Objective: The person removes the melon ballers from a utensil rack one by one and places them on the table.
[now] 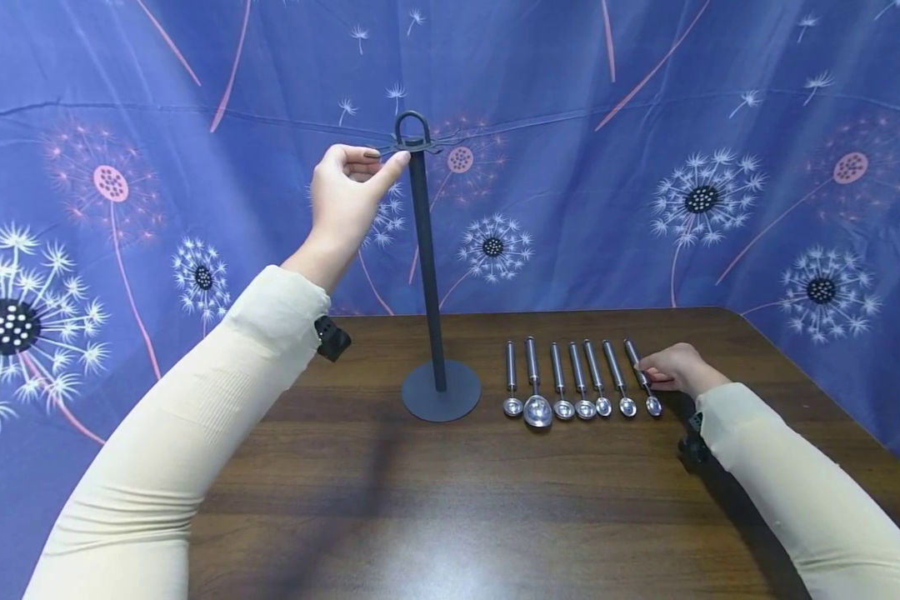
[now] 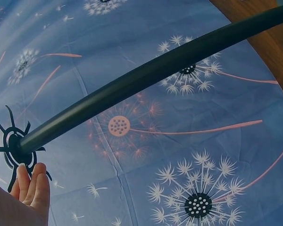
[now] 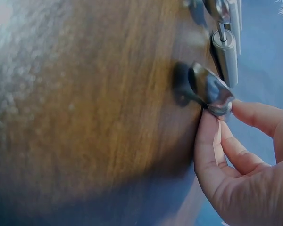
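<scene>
A black stand (image 1: 427, 275) with a round base rises from the table, topped by a ring of small hooks (image 2: 12, 149) and a loop. My left hand (image 1: 348, 192) is raised to the top of it, thumb and fingertips pinching at a hook on its left side. To the right of the stand lie several steel spoons in a row, with round handles toward the back and small bowls toward me. My right hand (image 1: 678, 369) pinches the rightmost steel spoon (image 1: 652, 406) by its handle. In the right wrist view its bowl (image 3: 211, 89) shows beyond the fingertips, tilted beside the table surface.
A larger-bowled spoon (image 1: 537, 411) is second from the left in the row. Beneath everything is a brown wooden table (image 1: 495, 517). Behind it hangs a blue dandelion-print cloth (image 1: 570, 208). Black straps with devices (image 1: 333, 337) sit at the wrists.
</scene>
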`<state>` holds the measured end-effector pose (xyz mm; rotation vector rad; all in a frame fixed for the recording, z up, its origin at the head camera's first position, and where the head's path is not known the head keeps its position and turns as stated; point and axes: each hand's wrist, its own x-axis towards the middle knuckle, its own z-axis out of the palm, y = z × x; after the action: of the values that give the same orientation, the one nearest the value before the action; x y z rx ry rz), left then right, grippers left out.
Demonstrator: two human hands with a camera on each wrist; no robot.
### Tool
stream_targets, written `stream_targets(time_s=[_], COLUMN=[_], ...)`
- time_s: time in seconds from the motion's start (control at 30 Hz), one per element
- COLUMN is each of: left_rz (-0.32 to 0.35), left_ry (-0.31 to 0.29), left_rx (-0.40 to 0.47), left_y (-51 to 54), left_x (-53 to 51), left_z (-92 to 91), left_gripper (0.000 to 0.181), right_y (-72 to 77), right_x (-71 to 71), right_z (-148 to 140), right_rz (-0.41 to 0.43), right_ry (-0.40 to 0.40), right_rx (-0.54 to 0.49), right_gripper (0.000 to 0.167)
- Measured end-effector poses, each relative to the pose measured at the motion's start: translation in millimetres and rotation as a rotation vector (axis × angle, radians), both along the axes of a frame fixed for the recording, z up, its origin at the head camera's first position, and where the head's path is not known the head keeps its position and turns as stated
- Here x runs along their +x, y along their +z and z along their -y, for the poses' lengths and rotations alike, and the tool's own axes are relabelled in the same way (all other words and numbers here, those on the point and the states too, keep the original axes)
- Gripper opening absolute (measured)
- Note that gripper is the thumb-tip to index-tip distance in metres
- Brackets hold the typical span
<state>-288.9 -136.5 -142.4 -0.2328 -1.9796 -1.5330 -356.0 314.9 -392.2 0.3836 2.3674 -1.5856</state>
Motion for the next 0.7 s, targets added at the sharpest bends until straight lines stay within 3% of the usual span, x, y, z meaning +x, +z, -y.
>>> stream_targets(time_s=[0.5, 0.7], left_rz=[0.051, 0.054], left_ry=[0.019, 0.022], left_rx=[-0.046, -0.045], left_y=[-1.9, 2.3], left_x=[-0.9, -2.3], left_z=[2.9, 3.6], left_gripper=[0.047, 0.047], right_y=[-8.8, -4.9], right_x=[2.2, 0.7], right_z=[0.2, -0.2], right_rz=[0.000, -0.017], right_ry=[0.028, 0.024], right_rx=[-0.026, -0.027], right_gripper=[0.018, 0.017])
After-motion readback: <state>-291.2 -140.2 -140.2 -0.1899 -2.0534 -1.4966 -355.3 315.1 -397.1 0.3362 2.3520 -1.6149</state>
